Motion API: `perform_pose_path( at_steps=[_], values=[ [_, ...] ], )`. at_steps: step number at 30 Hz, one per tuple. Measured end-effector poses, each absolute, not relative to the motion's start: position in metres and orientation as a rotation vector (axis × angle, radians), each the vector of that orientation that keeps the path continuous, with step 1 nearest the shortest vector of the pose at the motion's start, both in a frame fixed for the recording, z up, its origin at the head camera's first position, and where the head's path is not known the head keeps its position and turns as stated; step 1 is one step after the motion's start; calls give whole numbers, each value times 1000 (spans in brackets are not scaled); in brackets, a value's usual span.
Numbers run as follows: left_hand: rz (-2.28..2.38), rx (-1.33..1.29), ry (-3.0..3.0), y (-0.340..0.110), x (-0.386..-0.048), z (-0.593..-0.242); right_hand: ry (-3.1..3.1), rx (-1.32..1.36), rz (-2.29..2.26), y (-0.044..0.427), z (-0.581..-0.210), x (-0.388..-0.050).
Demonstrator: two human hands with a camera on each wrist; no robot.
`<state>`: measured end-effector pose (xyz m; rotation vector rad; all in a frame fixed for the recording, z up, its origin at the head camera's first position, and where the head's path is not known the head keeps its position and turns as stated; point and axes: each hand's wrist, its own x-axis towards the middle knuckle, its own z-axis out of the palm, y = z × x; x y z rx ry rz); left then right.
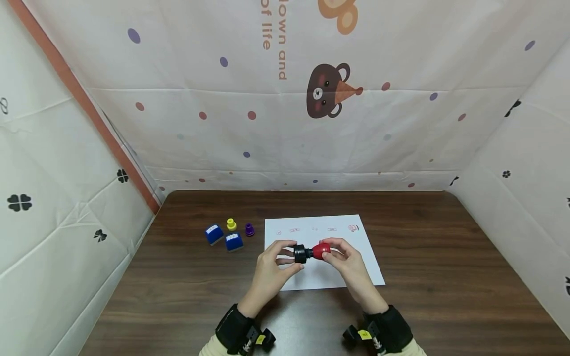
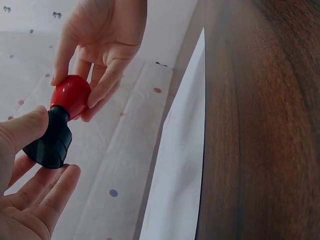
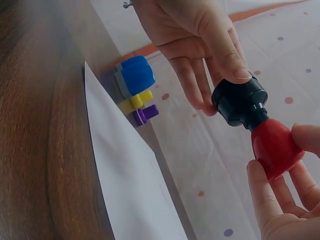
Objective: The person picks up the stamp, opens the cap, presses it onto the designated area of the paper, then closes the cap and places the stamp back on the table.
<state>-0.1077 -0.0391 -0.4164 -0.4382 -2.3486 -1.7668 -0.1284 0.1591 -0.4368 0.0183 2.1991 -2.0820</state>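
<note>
A stamp [image 1: 307, 253] with a round red handle [image 2: 73, 95] and a wide black end [image 3: 236, 101] is held sideways over a white sheet of paper [image 1: 320, 279]. My left hand [image 1: 273, 269] holds the black end between thumb and fingers. On the other side, my right hand [image 1: 349, 264] pinches the red handle with its fingertips. Both wrist views show the stamp raised off the paper. Small red prints [image 1: 353, 228] run in a row along the sheet's far part. The stamp's end face is hidden.
Left of the paper on the brown wooden table [image 1: 427, 257] stand two blue stamps [image 1: 233, 242], a small yellow stamp [image 1: 231, 224] and a small purple stamp [image 1: 249, 230]. A patterned white cloth [image 1: 285, 133] hangs behind the table, with more cloth at both sides.
</note>
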Motion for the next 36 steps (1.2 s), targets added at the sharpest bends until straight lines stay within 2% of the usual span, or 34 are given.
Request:
perform_pose_path(
  at_steps=[18, 27, 36],
  values=[
    [-1705, -512, -2258, -40, -106, -417, 2157, 5, -2160, 151, -436, -124],
    [-1713, -535, -2252, -41, -122, -447, 2158, 8, -2165, 152, -436, -123],
    [-1450, -611, -2405, -50, -125, -441, 2255, -48, -2112, 151, -434, -123]
  ],
)
